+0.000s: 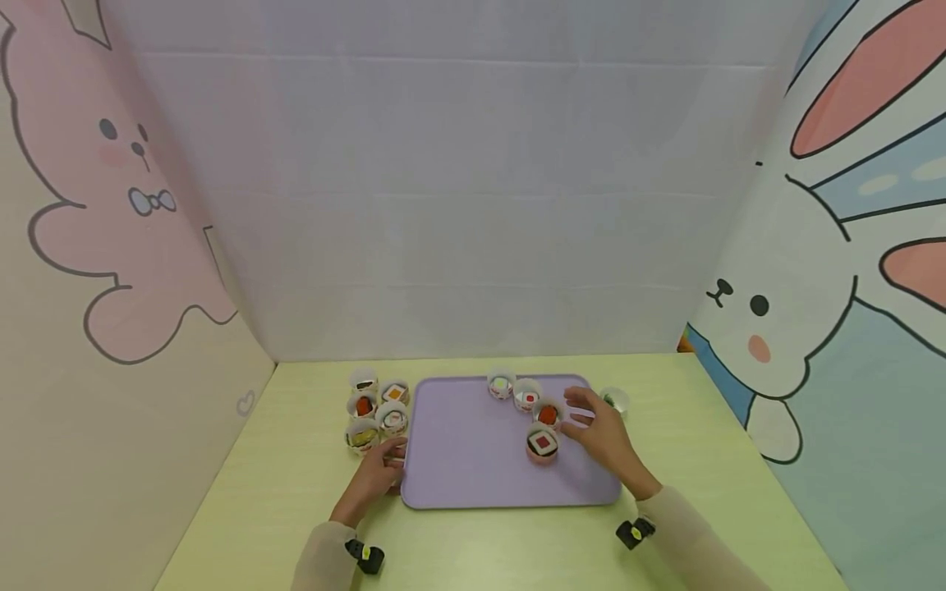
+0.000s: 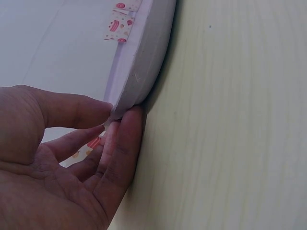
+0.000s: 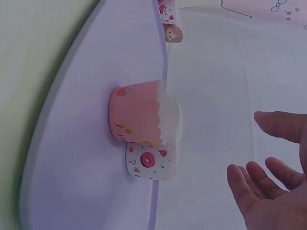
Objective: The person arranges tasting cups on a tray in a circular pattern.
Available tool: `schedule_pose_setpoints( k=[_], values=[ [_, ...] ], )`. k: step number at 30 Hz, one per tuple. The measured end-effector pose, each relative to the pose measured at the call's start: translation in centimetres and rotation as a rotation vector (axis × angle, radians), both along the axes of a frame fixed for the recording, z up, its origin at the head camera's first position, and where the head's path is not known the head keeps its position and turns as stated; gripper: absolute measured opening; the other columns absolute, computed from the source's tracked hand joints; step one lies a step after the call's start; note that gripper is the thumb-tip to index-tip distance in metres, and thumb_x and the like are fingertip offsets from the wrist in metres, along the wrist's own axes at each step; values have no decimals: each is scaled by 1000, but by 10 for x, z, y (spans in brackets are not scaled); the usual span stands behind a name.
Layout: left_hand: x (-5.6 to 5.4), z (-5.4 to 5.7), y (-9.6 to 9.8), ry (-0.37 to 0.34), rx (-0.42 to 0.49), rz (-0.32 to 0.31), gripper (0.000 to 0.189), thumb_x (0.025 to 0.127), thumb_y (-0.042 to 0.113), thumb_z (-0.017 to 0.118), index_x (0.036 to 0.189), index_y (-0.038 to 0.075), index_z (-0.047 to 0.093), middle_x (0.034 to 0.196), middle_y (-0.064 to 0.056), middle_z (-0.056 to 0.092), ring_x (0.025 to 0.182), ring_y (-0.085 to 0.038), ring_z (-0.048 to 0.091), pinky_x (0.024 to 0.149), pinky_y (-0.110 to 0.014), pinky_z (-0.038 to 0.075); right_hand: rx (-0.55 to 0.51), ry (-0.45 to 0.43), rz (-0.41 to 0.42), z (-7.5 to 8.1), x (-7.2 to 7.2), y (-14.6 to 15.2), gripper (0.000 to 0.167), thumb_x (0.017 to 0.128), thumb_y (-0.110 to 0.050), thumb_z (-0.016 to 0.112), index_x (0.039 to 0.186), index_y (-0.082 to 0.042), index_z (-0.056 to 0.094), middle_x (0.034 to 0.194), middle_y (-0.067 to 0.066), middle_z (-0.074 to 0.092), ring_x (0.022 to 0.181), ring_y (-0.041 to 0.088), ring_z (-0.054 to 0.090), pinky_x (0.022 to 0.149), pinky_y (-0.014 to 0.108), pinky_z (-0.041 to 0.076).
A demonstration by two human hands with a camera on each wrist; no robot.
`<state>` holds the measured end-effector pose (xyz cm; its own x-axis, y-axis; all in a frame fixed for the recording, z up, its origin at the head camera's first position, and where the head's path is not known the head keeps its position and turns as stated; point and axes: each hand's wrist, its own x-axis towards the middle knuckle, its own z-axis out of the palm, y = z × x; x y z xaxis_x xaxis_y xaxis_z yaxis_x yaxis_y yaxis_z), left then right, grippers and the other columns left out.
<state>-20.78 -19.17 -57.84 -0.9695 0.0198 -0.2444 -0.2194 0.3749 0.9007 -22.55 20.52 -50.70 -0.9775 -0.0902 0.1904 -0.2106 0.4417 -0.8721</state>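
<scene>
Honestly, left hand (image 1: 375,474) pinches the tray (image 1: 466,468) at its left edge, right hand (image 1: 604,432) is loose and empty by the cups (image 1: 543,446); I'd steer wide so none tip.

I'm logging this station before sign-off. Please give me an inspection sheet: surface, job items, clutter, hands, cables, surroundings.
Surface: pale yellow table under a purple tray.
Job items: four cups on the tray; five cups to its left; one cup beyond its right edge, partly hidden.
Clutter: nothing seen.
Left hand: grip on the tray's left edge.
Right hand: holding nothing, near the cups on the tray.
Cables: nothing seen.
Surroundings: pale backdrop behind, cartoon panels at both sides.
</scene>
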Motion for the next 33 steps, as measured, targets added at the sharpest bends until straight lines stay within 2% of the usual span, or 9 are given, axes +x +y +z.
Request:
schedule_pose_setpoints(
  k=[12, 19, 23, 26, 29, 33],
  values=[
    [0, 0, 0, -2, 5, -1, 57, 82, -10, 57, 137, 1, 52, 118, -19, 57, 94, -24, 58, 58, -35, 57, 27, 81, 3, 22, -9, 18, 57, 83, -6, 76, 134, -4, 52, 135, 20, 57, 124, 37, 56, 93, 39, 54],
    [0, 0, 0, -9, 0, 1, 57, 82, -10, 57, 137, 1, 52, 117, -18, 57, 95, -24, 57, 58, -36, 57, 42, 76, 1, 34, -12, 32, 59, 85, -11, 76, 138, -6, 50, 139, 19, 54, 127, 38, 53, 96, 46, 52],
    [1, 1, 0, -9, 1, -1, 56, 82, -10, 57, 138, 1, 51, 118, -18, 57, 96, -25, 57, 59, -36, 57, 23, 61, -3, 38, -14, 44, 59, 87, -16, 75, 139, -10, 49, 141, 16, 52, 130, 36, 50, 100, 45, 50],
    [1, 2, 0, -8, 1, -4, 57, 82, -10, 57, 138, 1, 51, 118, -19, 57, 96, -25, 58, 59, -37, 57, 19, 62, -15, 39, -16, 53, 59, 88, -21, 73, 141, -11, 47, 142, 16, 51, 131, 34, 49, 101, 39, 49],
    [1, 2, 0, -9, 0, -5, 57, 83, -10, 57, 138, 1, 51, 118, -18, 57, 97, -25, 58, 59, -37, 57, 10, 57, -36, 39, -18, 62, 60, 90, -26, 71, 142, -11, 46, 143, 16, 51, 129, 29, 50, 99, 26, 50],
    [1, 2, 0, -8, -1, -5, 56, 83, -10, 57, 138, 1, 51, 118, -18, 57, 97, -25, 58, 59, -36, 57, -39, 50, -58, 38, -20, 73, 61, 91, -29, 70, 143, -10, 45, 142, 17, 50, 124, 12, 52, 94, 10, 47]
  ],
)
